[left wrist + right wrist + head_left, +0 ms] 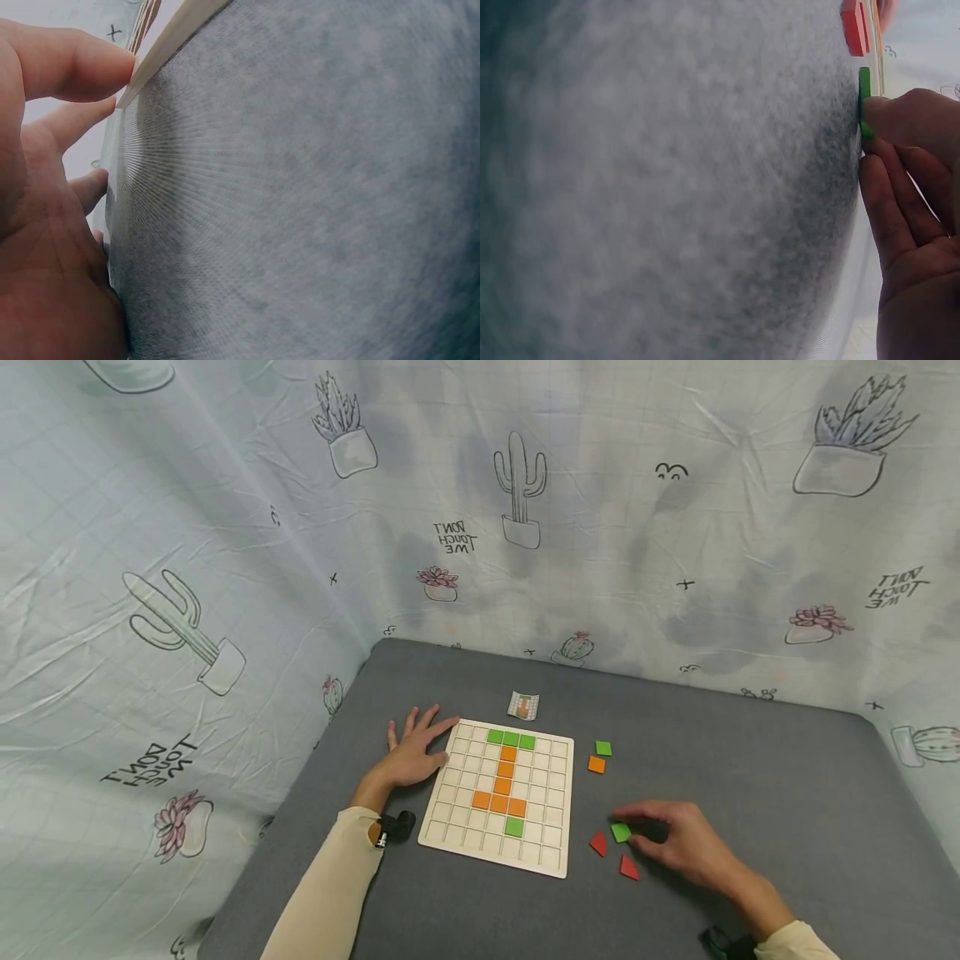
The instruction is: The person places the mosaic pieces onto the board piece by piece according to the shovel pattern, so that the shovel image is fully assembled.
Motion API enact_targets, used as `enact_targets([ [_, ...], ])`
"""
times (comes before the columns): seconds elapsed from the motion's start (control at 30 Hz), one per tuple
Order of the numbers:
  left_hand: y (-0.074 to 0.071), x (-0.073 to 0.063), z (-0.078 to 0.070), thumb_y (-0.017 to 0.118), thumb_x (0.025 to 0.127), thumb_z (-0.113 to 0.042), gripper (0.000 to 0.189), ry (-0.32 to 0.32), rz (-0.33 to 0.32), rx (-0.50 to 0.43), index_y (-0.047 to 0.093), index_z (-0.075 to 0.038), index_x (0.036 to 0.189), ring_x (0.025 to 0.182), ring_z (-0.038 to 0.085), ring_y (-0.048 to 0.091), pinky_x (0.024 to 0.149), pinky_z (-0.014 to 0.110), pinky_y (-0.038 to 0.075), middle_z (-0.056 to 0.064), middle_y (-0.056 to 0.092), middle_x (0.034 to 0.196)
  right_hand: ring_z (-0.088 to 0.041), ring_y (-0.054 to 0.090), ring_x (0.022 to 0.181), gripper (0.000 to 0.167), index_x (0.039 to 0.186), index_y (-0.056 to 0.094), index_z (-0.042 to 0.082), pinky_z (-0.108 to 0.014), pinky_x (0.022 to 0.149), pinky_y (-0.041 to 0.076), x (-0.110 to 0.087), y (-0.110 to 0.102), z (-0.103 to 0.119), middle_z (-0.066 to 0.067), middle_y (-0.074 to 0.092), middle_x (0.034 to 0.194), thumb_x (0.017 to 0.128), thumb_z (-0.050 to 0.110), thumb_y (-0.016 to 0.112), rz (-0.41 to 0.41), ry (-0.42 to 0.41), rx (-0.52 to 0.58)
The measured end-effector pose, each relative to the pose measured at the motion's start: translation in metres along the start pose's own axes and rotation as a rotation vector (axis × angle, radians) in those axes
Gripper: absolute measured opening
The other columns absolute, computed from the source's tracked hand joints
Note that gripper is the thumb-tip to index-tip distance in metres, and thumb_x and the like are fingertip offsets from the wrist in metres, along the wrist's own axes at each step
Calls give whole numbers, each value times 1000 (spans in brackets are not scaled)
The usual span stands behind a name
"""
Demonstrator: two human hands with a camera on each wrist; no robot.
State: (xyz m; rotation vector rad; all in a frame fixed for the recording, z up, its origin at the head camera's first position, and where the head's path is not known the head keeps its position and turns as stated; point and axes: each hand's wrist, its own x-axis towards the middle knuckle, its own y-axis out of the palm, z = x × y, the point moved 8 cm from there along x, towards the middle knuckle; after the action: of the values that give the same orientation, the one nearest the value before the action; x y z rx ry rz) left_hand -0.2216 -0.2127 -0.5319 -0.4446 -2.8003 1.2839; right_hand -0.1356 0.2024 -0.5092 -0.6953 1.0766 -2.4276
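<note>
A pale square grid board (457, 814) lies on the table, with green square tiles (511, 739) in a row near its far edge. Orange tiles (502, 786) run down its middle and spread sideways below, with one more green tile (513, 827) under them. My left hand (411, 758) has its fingers spread, its thumb and index fingertip touching the board's left edge and far-left corner. Off the board's right side, my right hand (686, 843) pinches a loose green square tile (865, 120) between thumb and fingers, low at the tabletop.
Two red pieces with a curved side, one (598, 844) nearer the board and one (629, 867) closer to me, lie beside the right hand. Farther back are a loose green tile (603, 748) and an orange tile (596, 765). A small pattern card (522, 706) lies beyond the board on the grey table (787, 793).
</note>
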Motion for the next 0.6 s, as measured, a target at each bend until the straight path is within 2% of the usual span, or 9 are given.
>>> enact_targets([
  [0.23,-1,0,0,60,104,-17,67,7,5,-6,45,-19,170,170,49,-9,125,77,-19,19,13,184,0,75,106,48,118,85,22,-12,91,55,-2,-3,2,15,82,113,78,-2,94,-58,27,-36],
  [0.47,0,2,1,59,105,-16,67,16,11,-11,45,-19,170,170,50,-9,124,78,-19,19,13,184,2,75,104,46,116,85,16,-4,93,51,0,-7,18,10,84,110,75,-3,96,-149,25,18],
  [0.6,0,1,1,59,105,-16,67,15,11,-8,45,-19,170,170,50,-9,124,77,-19,19,13,184,1,77,102,48,117,85,15,-6,92,53,3,-7,30,7,84,109,75,-5,96,-197,22,37],
])
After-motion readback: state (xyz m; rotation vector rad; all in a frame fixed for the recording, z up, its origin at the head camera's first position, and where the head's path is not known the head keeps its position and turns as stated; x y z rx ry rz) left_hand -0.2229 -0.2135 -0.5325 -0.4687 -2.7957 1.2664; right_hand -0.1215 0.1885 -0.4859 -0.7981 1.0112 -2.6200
